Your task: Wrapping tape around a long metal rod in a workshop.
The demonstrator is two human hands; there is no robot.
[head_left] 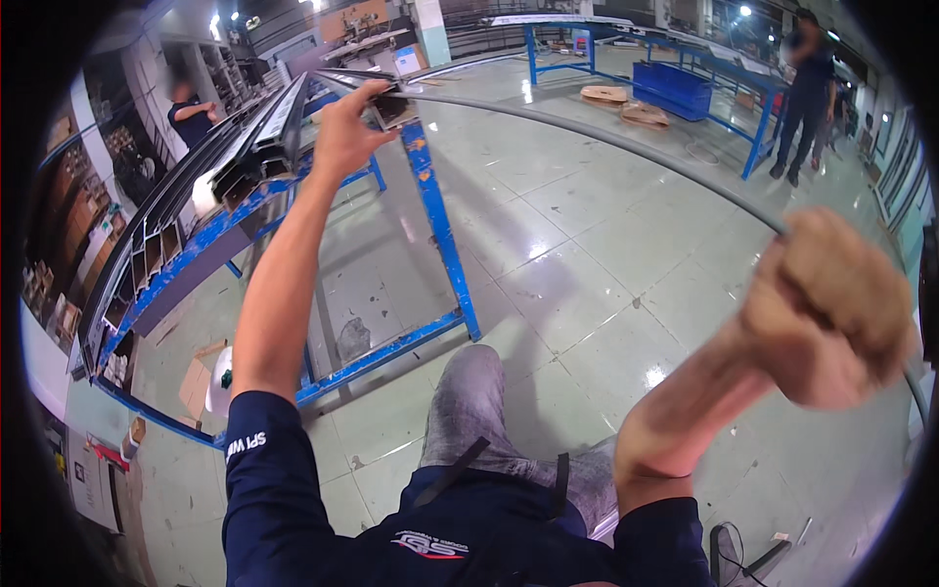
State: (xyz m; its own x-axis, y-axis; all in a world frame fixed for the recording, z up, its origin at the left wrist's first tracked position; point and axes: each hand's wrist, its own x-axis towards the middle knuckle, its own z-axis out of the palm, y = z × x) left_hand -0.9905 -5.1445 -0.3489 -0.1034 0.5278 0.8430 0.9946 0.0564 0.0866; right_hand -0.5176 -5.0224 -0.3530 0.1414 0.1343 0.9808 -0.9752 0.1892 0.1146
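Note:
A long grey flexible strip (587, 129) curves across the view, from the end of a dark metal profile (396, 112) to my right side. My right hand (827, 308), slightly blurred, is closed in a fist around this strip. At the profile's end my left hand (347, 132) reaches out, its fingers over the top edge and its thumb below, gripping the profile. Other dark and silver profiles (259, 152) lie beside it on a blue metal rack (435, 220). Whether the left fingertips also touch the strip cannot be made out.
A blue bin (672, 90) and flat tan coils (644, 115) sit on the tiled floor near a long blue table (577, 27). One person (807, 93) stands at the far right, another (191, 115) behind the rack. A white round object (220, 382) lies under the rack.

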